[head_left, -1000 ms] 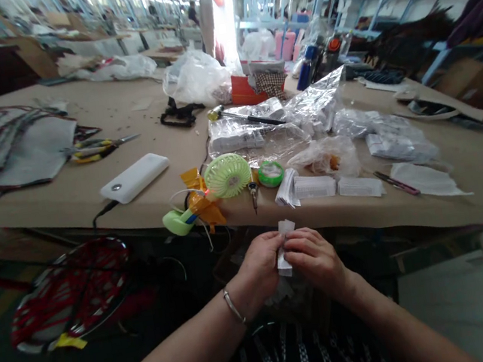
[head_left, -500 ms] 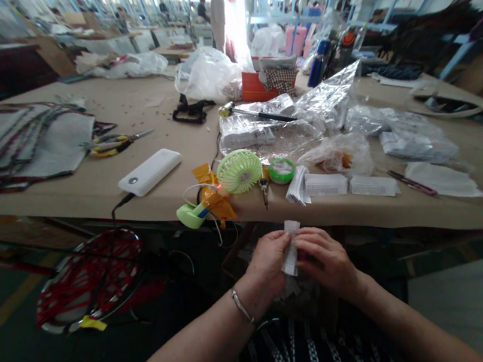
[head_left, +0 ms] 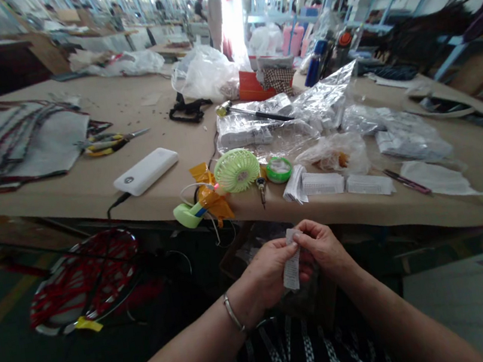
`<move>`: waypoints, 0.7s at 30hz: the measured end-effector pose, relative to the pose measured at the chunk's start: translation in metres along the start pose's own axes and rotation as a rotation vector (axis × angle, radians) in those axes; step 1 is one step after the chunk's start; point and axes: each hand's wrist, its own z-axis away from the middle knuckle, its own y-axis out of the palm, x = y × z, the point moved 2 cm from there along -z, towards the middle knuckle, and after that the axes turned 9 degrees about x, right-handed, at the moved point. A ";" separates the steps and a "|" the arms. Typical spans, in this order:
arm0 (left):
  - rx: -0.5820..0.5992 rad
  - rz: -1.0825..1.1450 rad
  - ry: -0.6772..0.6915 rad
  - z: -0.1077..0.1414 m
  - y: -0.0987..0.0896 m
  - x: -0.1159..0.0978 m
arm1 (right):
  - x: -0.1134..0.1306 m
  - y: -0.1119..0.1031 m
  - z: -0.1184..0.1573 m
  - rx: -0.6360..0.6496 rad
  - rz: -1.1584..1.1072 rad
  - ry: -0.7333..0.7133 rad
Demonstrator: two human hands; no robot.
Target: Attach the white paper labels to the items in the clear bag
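A narrow printed white paper strip [head_left: 291, 269] hangs between both hands, just in front of the table's edge. My left hand [head_left: 267, 271] grips it from the left, thumb near its upper part. My right hand [head_left: 324, 247] pinches the strip's upper right side between thumb and fingers. On the table beyond lie a fanned bundle of white slips [head_left: 295, 185] and two flat stacks of printed slips [head_left: 323, 183]. Left of them are a green tape roll [head_left: 278, 169] and a small pointed tool [head_left: 261, 187].
A green fan [head_left: 236, 171] with orange tape stands at the table's edge [head_left: 209, 207]. A white power bank [head_left: 146, 171], yellow-handled pliers [head_left: 104, 144] and plastic-wrapped packs [head_left: 252, 128] lie farther back. At right is a pen-like tool [head_left: 407, 181]. Below left stands a red-corded round seat [head_left: 86, 277].
My right hand has risen slightly and now pinches the strip near its top. The strip has moved a little lower, showing more of its printed face. The view has shifted slightly.
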 end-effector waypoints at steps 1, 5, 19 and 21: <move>0.015 0.001 -0.013 0.000 -0.002 0.000 | 0.000 0.001 0.001 0.005 0.001 0.004; 0.083 -0.015 -0.030 0.004 -0.006 -0.003 | 0.005 0.001 0.002 0.140 -0.141 -0.002; 0.208 -0.123 -0.086 0.017 -0.002 -0.002 | -0.002 0.007 0.001 0.542 -0.387 0.094; 0.173 -0.118 -0.063 0.017 -0.003 -0.004 | 0.000 0.007 0.001 0.508 -0.323 0.063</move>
